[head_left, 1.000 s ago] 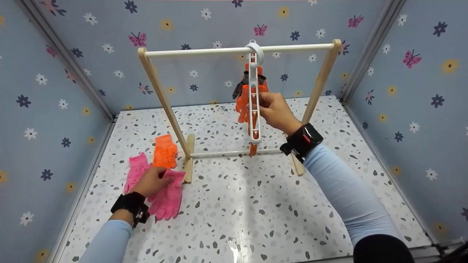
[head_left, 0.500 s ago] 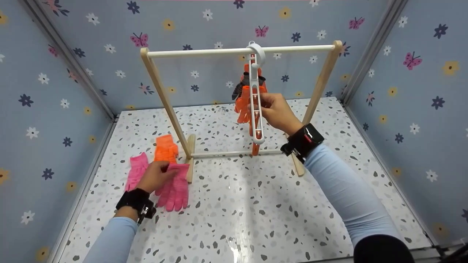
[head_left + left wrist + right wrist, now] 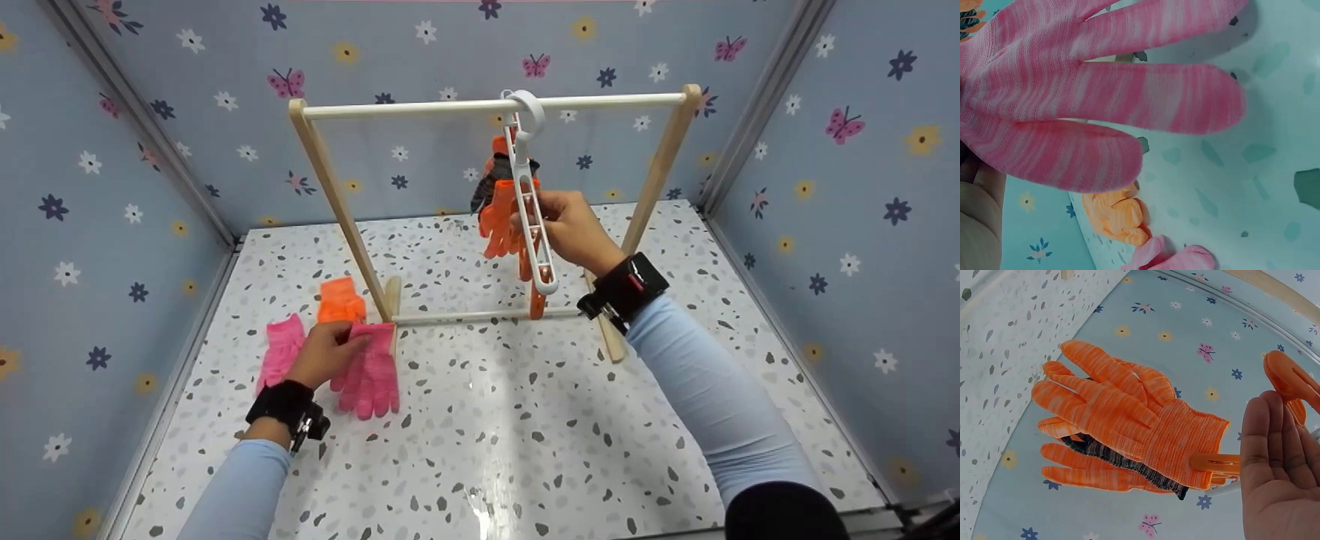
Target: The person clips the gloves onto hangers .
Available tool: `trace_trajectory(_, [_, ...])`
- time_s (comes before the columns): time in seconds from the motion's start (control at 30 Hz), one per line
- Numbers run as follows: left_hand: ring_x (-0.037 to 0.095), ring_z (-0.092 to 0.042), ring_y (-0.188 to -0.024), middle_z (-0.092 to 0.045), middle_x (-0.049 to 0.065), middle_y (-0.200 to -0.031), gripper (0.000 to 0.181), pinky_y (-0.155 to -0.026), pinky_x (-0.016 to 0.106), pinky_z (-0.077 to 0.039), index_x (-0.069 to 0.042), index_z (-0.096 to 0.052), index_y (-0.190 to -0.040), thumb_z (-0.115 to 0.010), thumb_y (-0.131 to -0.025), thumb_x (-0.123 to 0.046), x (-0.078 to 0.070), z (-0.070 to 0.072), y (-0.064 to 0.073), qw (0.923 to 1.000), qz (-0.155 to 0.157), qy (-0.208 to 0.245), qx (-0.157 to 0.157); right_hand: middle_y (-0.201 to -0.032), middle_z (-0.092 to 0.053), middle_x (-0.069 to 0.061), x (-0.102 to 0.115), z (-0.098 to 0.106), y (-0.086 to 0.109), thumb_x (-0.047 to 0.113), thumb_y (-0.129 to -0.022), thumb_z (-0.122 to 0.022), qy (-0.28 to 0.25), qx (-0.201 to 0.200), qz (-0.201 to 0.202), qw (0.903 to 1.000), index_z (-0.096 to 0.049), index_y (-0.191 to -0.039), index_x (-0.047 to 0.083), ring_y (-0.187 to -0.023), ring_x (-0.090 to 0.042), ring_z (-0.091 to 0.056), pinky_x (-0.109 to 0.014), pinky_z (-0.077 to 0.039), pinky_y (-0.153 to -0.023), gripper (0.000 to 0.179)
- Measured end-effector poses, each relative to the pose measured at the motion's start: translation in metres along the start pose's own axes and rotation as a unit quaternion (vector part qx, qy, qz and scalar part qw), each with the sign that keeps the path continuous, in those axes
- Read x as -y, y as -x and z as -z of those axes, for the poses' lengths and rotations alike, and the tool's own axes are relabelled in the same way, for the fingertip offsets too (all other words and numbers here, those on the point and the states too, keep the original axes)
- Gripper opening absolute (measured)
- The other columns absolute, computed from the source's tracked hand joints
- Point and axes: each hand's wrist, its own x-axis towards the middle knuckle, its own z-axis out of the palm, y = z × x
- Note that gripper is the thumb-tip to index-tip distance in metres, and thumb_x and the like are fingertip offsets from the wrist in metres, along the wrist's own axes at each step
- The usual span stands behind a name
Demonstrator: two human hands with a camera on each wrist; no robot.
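My left hand (image 3: 326,354) pinches a pink knit glove (image 3: 373,375) by its cuff; its fingers hang down over the speckled floor. In the left wrist view the glove (image 3: 1145,93) fills the upper part and hides most of the hand. My right hand (image 3: 577,229) is at the side of a white clip hanger (image 3: 534,112) hooked over the rack's rail. The right wrist view has its fingertips on an orange clip (image 3: 1289,379), thumb hidden. Another orange clip (image 3: 1216,463) holds an orange glove (image 3: 1117,405) by the cuff, with a dark glove (image 3: 1129,464) behind it.
The wooden rack (image 3: 337,202) stands near the back wall, with a white top rail (image 3: 405,109) and a lower bar (image 3: 457,318). On the floor at left lie a second pink glove (image 3: 283,345) and an orange glove (image 3: 341,298). Patterned walls enclose three sides.
My left hand has moved up and slightly right with the pink glove, which now hangs by its cuff. The hanger's near end has swung right, while the right hand has barely moved.
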Motion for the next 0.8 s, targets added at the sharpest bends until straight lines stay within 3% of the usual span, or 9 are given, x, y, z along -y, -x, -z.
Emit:
trace_trajectory(0.13, [0.016, -0.05, -0.07, -0.049, -0.001, -0.07, 0.022, -0.062, 0.023, -0.042, -0.001, -0.068, -0.087, -0.074, -0.104, -0.013, -0.005, -0.003, -0.002, 0.9997, -0.014, 0.012, -0.015, -0.082, -0.076, 0.009, 0.0, 0.001, 0.001, 0.001, -0.102, -0.071, -0.018, 0.011, 0.009, 0.9997, -0.071, -0.111, -0.019, -0.074, -0.009, -0.073, -0.022, -0.057, -0.068, 0.021])
trace_trajectory(0.27, [0.015, -0.047, -0.067, -0.046, -0.002, -0.068, 0.024, -0.06, 0.022, -0.04, 0.0, -0.067, -0.083, -0.076, -0.103, -0.011, -0.011, -0.006, -0.006, 0.9988, -0.029, 0.023, -0.033, -0.081, -0.077, 0.007, 0.0, 0.004, 0.002, 0.002, -0.103, -0.07, -0.033, 0.021, 0.02, 0.999, -0.073, -0.11, -0.015, -0.075, -0.013, -0.074, -0.023, -0.055, -0.066, 0.018])
trace_trajectory(0.43, [0.015, -0.046, -0.066, -0.042, -0.003, -0.066, 0.035, -0.059, 0.022, -0.038, -0.007, -0.056, -0.074, -0.076, -0.103, -0.013, -0.019, -0.009, -0.01, 0.9979, -0.034, 0.033, -0.044, -0.081, -0.079, 0.006, 0.0, 0.005, 0.003, 0.004, -0.103, -0.071, -0.038, 0.024, 0.018, 0.9988, -0.074, -0.11, -0.012, -0.076, -0.016, -0.076, -0.023, -0.055, -0.063, 0.018])
trace_trajectory(0.6, [0.014, -0.043, -0.065, -0.038, -0.003, -0.067, 0.043, -0.059, 0.022, -0.035, -0.01, -0.047, -0.071, -0.078, -0.102, -0.014, -0.026, -0.013, -0.014, 0.9969, -0.04, 0.037, -0.057, -0.084, -0.08, 0.001, 0.0, 0.006, 0.004, 0.003, -0.101, -0.072, -0.039, 0.02, 0.017, 0.9989, -0.073, -0.114, -0.015, -0.075, -0.011, -0.073, -0.022, -0.055, -0.066, 0.022])
trace_trajectory(0.8, [0.012, -0.047, -0.067, -0.052, -0.002, -0.07, 0.019, -0.059, 0.02, -0.038, 0.0, -0.073, -0.086, -0.079, -0.101, -0.011, -0.037, -0.018, -0.018, 0.9947, -0.057, 0.052, -0.068, -0.084, -0.079, 0.006, 0.0, 0.005, 0.003, 0.003, -0.1, -0.073, -0.035, 0.02, 0.019, 0.999, -0.073, -0.115, -0.015, -0.073, -0.007, -0.071, -0.021, -0.053, -0.065, 0.023])
